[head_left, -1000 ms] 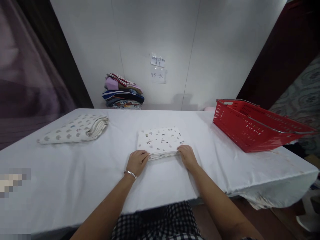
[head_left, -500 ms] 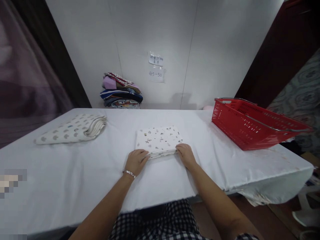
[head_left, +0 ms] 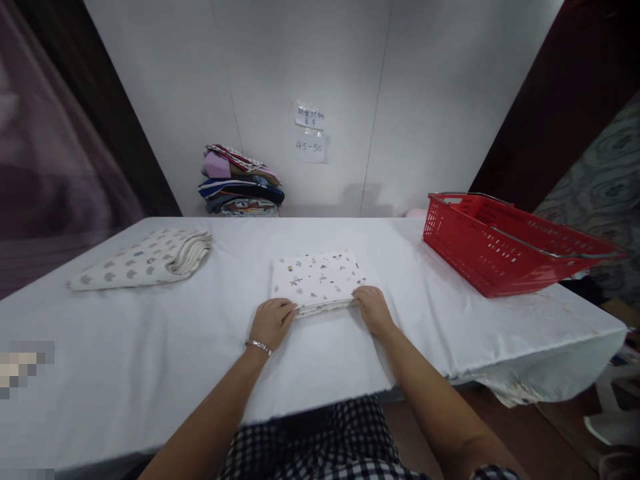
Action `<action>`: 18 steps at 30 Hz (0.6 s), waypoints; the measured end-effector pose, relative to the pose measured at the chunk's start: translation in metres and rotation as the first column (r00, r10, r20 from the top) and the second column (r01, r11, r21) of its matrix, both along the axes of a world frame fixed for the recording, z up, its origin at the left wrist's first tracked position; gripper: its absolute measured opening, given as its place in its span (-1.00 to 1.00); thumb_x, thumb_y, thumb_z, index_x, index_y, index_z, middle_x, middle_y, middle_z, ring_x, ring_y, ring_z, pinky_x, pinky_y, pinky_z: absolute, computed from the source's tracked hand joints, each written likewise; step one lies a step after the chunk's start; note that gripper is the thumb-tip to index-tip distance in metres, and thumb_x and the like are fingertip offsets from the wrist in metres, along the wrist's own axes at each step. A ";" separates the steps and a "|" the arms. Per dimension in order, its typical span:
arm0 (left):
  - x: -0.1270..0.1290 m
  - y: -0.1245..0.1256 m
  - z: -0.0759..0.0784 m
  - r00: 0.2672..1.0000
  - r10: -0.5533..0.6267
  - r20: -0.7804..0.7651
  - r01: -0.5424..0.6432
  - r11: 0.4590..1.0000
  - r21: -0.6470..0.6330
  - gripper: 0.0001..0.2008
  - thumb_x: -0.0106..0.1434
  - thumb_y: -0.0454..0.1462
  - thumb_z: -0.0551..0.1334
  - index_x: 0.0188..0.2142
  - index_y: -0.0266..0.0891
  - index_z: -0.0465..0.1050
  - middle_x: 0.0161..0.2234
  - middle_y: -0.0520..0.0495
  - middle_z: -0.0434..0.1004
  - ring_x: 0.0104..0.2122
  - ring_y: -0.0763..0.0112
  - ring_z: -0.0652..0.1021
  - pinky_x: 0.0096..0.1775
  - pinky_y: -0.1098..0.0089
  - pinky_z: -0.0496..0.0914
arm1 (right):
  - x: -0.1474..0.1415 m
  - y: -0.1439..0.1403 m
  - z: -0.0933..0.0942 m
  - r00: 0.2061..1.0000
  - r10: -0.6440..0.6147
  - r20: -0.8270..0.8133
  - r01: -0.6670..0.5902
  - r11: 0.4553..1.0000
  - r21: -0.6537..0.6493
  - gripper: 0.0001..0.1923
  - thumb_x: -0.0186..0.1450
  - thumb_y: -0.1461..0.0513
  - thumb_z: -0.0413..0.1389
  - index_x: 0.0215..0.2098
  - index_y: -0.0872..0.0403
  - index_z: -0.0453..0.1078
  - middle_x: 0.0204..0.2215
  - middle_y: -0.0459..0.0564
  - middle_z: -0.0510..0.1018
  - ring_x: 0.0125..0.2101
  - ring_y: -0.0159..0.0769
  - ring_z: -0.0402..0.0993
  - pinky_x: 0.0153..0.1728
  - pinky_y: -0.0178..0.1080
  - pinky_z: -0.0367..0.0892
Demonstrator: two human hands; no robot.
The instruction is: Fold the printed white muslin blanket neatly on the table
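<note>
A: Folded cloth [head_left: 317, 279] sits mid-frame on white table [head_left: 150, 347]; left hand [head_left: 271, 322] and right hand [head_left: 372, 308] pinch its near corners
B: Judgement: keep both grips level, layered edges aligned, tension even

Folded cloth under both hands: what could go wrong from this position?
Both hands grip only the near edge of the folded cloth, the left hand at one corner and the right hand at the other. If lifted from there, the far layers may sag and the fold could open. The cloth also lies close to the near edge of the table, so a pull toward the body might slide it off.
</note>
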State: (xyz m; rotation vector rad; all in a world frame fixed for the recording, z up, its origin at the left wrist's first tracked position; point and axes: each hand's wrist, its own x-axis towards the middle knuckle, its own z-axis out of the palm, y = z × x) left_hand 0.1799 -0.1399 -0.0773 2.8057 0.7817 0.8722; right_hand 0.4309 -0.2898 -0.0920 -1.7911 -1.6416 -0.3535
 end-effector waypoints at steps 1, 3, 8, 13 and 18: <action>0.000 0.000 0.000 1.000 0.001 0.000 -0.001 1.000 0.000 -0.74 0.24 -0.16 0.04 -0.28 -0.12 0.49 -0.27 -0.02 0.50 -0.25 0.35 0.44 -0.18 0.28 0.27 | 0.000 -0.001 0.000 1.000 0.007 -0.004 -0.007 1.000 -0.006 -0.83 0.25 0.34 -0.06 -0.27 0.07 0.35 -0.22 0.00 0.46 -0.14 -0.28 0.29 -0.06 -0.14 0.13; 0.000 0.000 0.000 1.000 0.000 -0.005 0.000 1.000 0.000 -0.74 0.23 -0.16 0.04 -0.28 -0.12 0.49 -0.27 -0.03 0.50 -0.25 0.35 0.44 -0.18 0.28 0.28 | 0.000 -0.003 0.001 1.000 0.022 -0.007 -0.022 0.999 -0.023 -0.82 0.23 0.34 -0.04 -0.24 0.07 0.35 -0.19 0.00 0.45 -0.12 -0.29 0.28 -0.05 -0.14 0.13; 0.001 -0.002 0.004 1.000 -0.001 -0.005 0.001 1.000 -0.010 -0.73 0.23 -0.18 0.04 -0.28 -0.14 0.49 -0.27 -0.04 0.50 -0.25 0.33 0.45 -0.19 0.27 0.30 | -0.001 -0.004 0.001 1.000 0.025 0.007 -0.025 0.999 -0.044 -0.75 0.20 0.35 -0.03 -0.17 0.05 0.35 -0.15 0.00 0.44 -0.09 -0.27 0.27 -0.03 -0.12 0.12; 0.000 -0.003 0.004 1.000 0.000 0.019 0.000 1.000 -0.019 -0.73 0.21 -0.15 0.05 -0.28 -0.13 0.50 -0.27 -0.05 0.50 -0.24 0.31 0.45 -0.18 0.25 0.30 | 0.001 -0.001 -0.002 1.000 -0.013 0.026 0.014 0.999 -0.039 -0.76 0.25 0.30 -0.05 -0.15 0.05 0.36 -0.15 0.03 0.44 -0.08 -0.24 0.27 -0.05 -0.10 0.15; -0.001 -0.001 0.001 1.000 0.009 0.009 -0.009 1.000 -0.020 -0.73 0.17 -0.13 0.10 -0.22 -0.15 0.48 -0.23 -0.06 0.49 -0.20 0.27 0.44 -0.15 0.25 0.29 | 0.000 0.002 -0.002 0.998 -0.044 0.033 0.045 0.999 -0.022 -0.77 0.26 0.32 -0.06 -0.18 0.05 0.38 -0.17 0.01 0.46 -0.10 -0.25 0.27 -0.05 -0.12 0.12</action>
